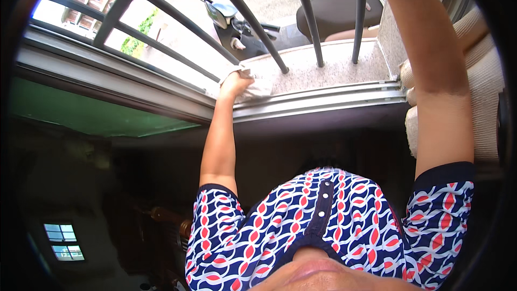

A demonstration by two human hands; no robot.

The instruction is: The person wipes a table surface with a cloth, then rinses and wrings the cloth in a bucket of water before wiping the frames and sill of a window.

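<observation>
My left hand [235, 84] is closed on a pale, crumpled cloth [259, 89]. The cloth lies against the stone window sill [328, 67], just beyond the metal window track [323, 102]. Beside that hand is the corner where the sliding window frame [118, 75] meets the track. My right arm [433, 64] reaches up past the right side of the window. Its hand is beyond the top edge of the picture, so its fingers are hidden.
Dark metal bars [307, 16] rise from the sill. Outside them stands a parked scooter [237, 27] with a dark seat [342, 13]. A cream ribbed curtain [479, 102] hangs bunched by my right arm. Green-tinted glass [107, 110] sits at the left.
</observation>
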